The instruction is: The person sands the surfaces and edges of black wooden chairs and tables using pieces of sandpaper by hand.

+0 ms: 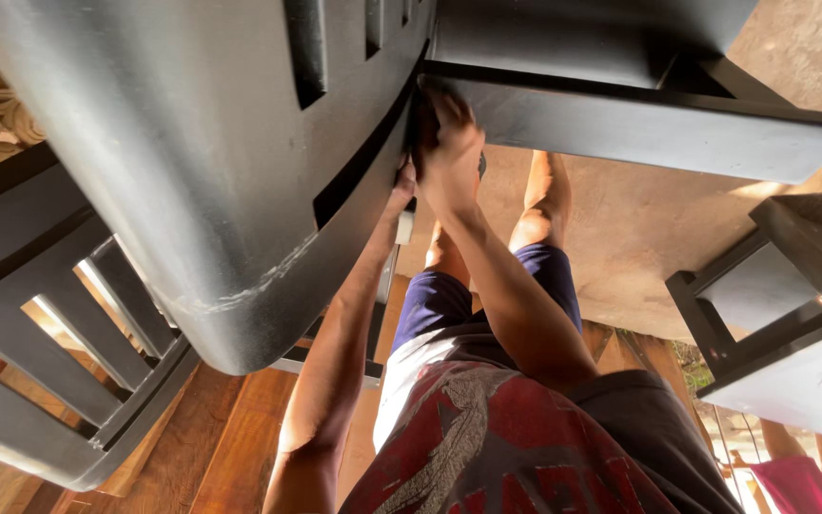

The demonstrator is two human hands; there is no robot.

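Observation:
A large black-painted wooden chair [202, 143] fills the upper left, its curved back rail close to the camera. My right hand [451, 143] presses a dark pad [425, 119] into the corner where the curved rail meets a flat black board [639, 124]. Just below it, my left hand [401, 186] rests against the edge of the curved rail. Its fingers are hidden behind that edge. A small pale piece [405, 227] shows right under the left hand. Both forearms reach up from my red-printed shirt.
A second black chair with slats [59, 343] stands at the left on brown wooden boards [230, 438]. Another black frame [763, 314] sits at the right on a tan concrete floor [639, 238]. My bare legs in blue shorts [487, 286] are below. A person in pink [801, 476] is at the bottom right.

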